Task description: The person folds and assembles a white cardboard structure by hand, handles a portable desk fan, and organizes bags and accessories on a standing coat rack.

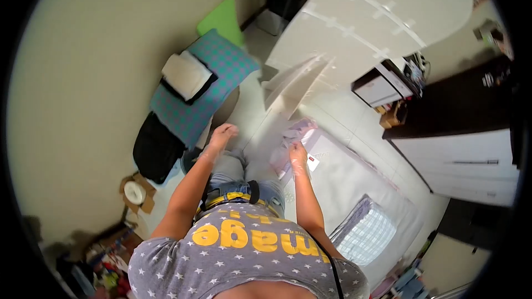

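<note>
My left hand (223, 134), in a clear plastic glove, is raised over my left leg with its fingers curled together. Whatever it may hold is too blurred to make out. On the right, my gloved right hand (297, 154) is closed on bunched lilac fabric (299, 133) at the near left corner of a bed or mattress (343, 180). A small white tag (313, 161) with a red mark lies beside that wrist. Part of the fabric is blurred.
Left of me are a checked cushion (191, 112) with a folded cream cloth (187, 75), a black bag (157, 147) and a tape roll (134, 192). A folded checked cloth (368, 232) lies on the bed. A white box (382, 86) stands near dark furniture (451, 99).
</note>
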Motion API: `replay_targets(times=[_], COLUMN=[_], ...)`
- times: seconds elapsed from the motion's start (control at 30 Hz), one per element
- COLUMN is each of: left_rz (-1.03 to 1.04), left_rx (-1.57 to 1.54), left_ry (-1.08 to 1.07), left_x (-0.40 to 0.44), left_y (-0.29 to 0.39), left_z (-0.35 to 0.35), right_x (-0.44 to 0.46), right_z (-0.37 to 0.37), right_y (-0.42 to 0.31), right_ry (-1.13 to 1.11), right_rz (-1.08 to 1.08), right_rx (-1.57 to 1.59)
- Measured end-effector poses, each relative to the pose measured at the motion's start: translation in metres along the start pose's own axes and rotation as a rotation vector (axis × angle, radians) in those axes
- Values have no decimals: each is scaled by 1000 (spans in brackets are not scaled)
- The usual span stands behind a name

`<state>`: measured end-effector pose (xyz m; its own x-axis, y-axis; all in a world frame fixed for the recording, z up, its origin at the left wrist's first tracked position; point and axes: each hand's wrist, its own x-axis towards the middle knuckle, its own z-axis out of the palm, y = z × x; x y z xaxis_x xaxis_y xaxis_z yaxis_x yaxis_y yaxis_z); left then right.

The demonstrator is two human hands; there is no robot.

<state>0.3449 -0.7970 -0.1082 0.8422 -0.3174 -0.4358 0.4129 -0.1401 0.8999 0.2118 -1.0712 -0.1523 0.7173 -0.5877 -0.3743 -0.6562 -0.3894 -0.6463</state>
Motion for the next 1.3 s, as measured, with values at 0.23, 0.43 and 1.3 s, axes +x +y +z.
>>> replay_targets(times=[0.23,0.43,1.3], left_rz=[156,227,-74], left_rx=[-145,-419,-701], left_ry=[233,642,1966], left_x=[-72,-196,-694], left_y=[-21,-36,-294], left_z=[-48,-123,-173], right_x=[-49,-148,-633], right_z=[83,162,433], right_y=[-101,-201,-189], right_ry=[-307,-774,-1917], right_rz=[-594,-939,-1313], right_rx=[16,5,-516])
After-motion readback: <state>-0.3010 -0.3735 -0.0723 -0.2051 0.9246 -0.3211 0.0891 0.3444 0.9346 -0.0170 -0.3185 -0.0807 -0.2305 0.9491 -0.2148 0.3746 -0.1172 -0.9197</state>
